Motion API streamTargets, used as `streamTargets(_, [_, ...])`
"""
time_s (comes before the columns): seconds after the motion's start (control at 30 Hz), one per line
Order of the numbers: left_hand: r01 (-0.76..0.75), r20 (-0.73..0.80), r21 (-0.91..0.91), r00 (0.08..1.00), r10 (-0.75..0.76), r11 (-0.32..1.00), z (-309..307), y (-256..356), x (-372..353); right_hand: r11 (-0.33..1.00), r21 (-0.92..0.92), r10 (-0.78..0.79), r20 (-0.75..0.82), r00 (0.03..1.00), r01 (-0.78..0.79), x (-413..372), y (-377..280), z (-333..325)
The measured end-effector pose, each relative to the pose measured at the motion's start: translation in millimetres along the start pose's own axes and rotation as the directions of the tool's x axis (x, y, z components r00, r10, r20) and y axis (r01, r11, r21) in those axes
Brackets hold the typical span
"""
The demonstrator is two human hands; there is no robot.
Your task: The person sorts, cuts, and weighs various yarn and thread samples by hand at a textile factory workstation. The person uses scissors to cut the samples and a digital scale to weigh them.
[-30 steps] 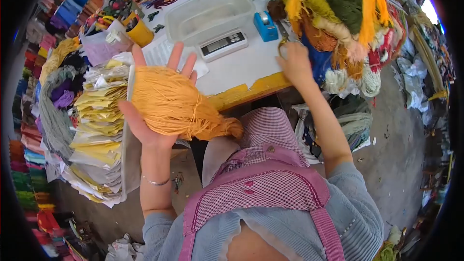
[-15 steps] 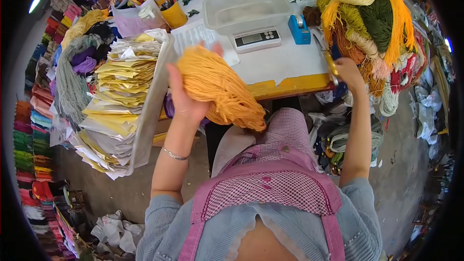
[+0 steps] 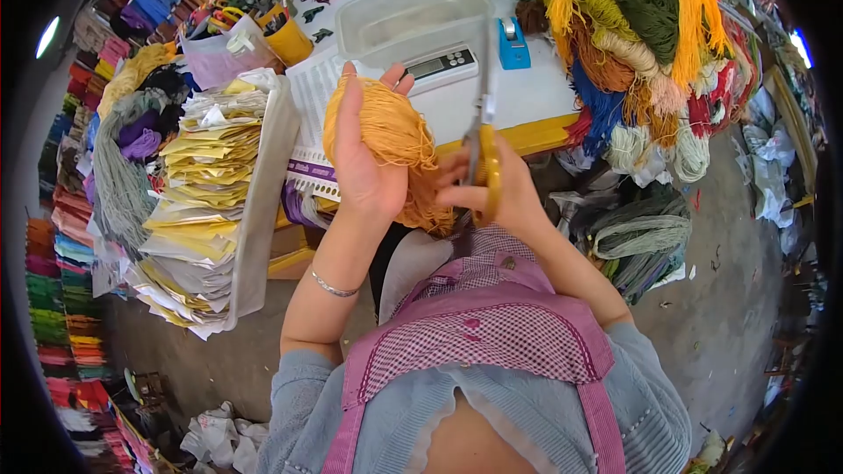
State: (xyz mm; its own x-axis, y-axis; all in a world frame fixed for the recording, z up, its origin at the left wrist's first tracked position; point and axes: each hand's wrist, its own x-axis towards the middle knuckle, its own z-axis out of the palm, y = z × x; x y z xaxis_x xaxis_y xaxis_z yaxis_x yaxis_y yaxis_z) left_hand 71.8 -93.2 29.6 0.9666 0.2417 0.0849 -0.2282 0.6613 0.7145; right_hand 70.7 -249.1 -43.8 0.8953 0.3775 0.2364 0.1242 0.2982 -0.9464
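A thick bundle of orange-yellow yarn (image 3: pixel 386 127) rests in my left hand (image 3: pixel 369 167), whose palm is turned up and whose fingers curve round it. Its loose lower end hangs above my lap. My right hand (image 3: pixel 496 189) has closed round the yellow handle of a pair of scissors (image 3: pixel 486 149), with the blades pointing up and away from me. The fingers of this hand are beside the right side of the yarn. Beyond the bundle lies a white digital scale (image 3: pixel 430 68) with a clear plastic tub (image 3: pixel 413 17) on or just behind it.
A bin of paper packets (image 3: pixel 272 167) stands at the left, with grey and purple yarn beside it. A blue tape dispenser (image 3: pixel 513 46) sits right of the scale. Piled yarn skeins (image 3: pixel 650 35) hang over the table's yellow edge (image 3: pixel 549 133) at the right.
My right hand has come in from the table's right side to the yarn, bringing the scissors, which now point upward. The yarn bundle is more upright. The whole view has shifted slightly.
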Motion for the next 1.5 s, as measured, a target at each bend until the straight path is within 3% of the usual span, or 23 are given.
streamTargets(0.03, [-0.016,-0.017,0.019,1.000,0.016,1.000,0,-3,0,0.973,-0.232,0.001,-0.002,1.000,-0.001,6,-8,5])
streamTargets(0.07, [-0.022,-0.022,0.016,1.000,0.023,1.000,1,-3,0,0.972,-0.234,0.002,0.007,1.000,0.000,10,-5,5])
streamTargets(0.13, [-0.034,-0.081,0.067,0.996,0.039,0.997,2,-1,2,0.987,-0.112,0.105,-0.057,0.993,-0.111,16,4,4])
streamTargets(0.2, [-0.049,-0.084,0.058,0.995,0.054,0.997,-5,5,7,0.975,-0.194,0.093,-0.077,0.993,-0.106,15,1,-10])
streamTargets(0.37, [-0.027,-0.066,0.024,0.997,0.029,0.999,-23,15,21,0.958,-0.003,0.285,-0.053,0.957,-0.285,0,-58,-29])
streamTargets(0.47, [0.045,-0.021,-0.084,0.999,-0.047,0.995,-27,16,25,0.933,0.287,0.214,0.049,0.976,-0.219,-3,-58,-46])
streamTargets(0.53, [0.137,0.029,-0.293,0.990,-0.135,0.946,-21,18,19,0.994,0.104,-0.021,-0.023,1.000,0.023,3,-49,-38])
streamTargets(0.57, [0.135,0.036,-0.300,0.991,-0.130,0.944,-16,19,16,0.995,0.089,0.050,0.037,0.998,-0.053,7,-42,-39])
streamTargets(0.63, [0.184,0.072,-0.490,0.983,-0.170,0.852,-5,21,11,0.971,-0.036,-0.230,0.130,0.965,0.236,26,13,-42])
streamTargets(0.67, [0.180,0.077,-0.497,0.984,-0.163,0.849,0,20,9,0.963,-0.073,-0.244,0.161,0.956,0.258,30,30,-38])
streamTargets(0.77, [0.219,0.130,-0.604,0.976,-0.177,0.766,10,23,4,0.993,-0.108,-0.028,0.127,0.991,0.042,35,33,-2])
streamTargets(0.83, [0.275,0.176,-0.604,0.961,-0.211,0.748,9,31,4,0.965,-0.252,0.093,0.088,0.992,-0.068,33,16,7])
streamTargets(0.87, [0.262,0.174,-0.609,0.965,-0.196,0.749,3,36,7,0.988,-0.105,0.130,0.141,0.981,-0.116,32,3,1])
streamTargets(0.93, [0.183,0.251,-0.537,0.967,-0.051,0.824,-22,36,13,0.982,0.129,0.096,0.304,0.948,-0.141,34,-29,-11])
streamTargets(0.97, [0.181,0.255,-0.375,0.963,-0.086,0.909,-39,20,8,0.884,0.340,0.202,0.342,0.918,-0.321,32,-61,-3])
streamTargets(1.03, [0.326,0.431,0.225,0.812,-0.394,0.918,-73,-45,-4,0.894,0.285,0.173,0.491,0.854,-0.345,42,-87,-17])
streamTargets(1.13, [0.153,0.698,0.191,0.673,-0.244,0.970,-22,-74,-29,0.942,0.095,0.256,0.418,0.872,-0.322,41,-115,-16])
streamTargets(1.27, [0.256,0.534,-0.277,0.842,-0.073,0.926,-8,-45,-5,0.974,-0.002,0.224,0.153,0.963,-0.226,23,-116,-16])
streamTargets(1.3, [0.342,0.448,-0.451,0.886,-0.123,0.825,-1,-24,0,0.977,-0.063,0.210,0.089,0.974,-0.205,20,-110,-17])
streamTargets(1.37, [0.277,0.371,-0.460,0.923,-0.100,0.844,4,-3,11,0.962,-0.136,0.247,0.051,0.968,-0.238,17,-104,-19])
streamTargets(1.4, [0.211,0.284,-0.469,0.955,-0.080,0.858,4,3,14,0.983,-0.111,0.155,0.073,0.985,-0.146,16,-84,-26])
streamTargets(1.47, [0.248,0.324,-0.527,0.943,-0.078,0.813,-1,14,19,0.997,0.038,0.053,0.223,0.973,-0.063,20,-61,-29])
streamTargets(1.5, [0.217,0.333,-0.453,0.941,-0.062,0.865,-3,19,20,0.996,-0.029,-0.073,0.207,0.976,0.080,23,-43,-36])
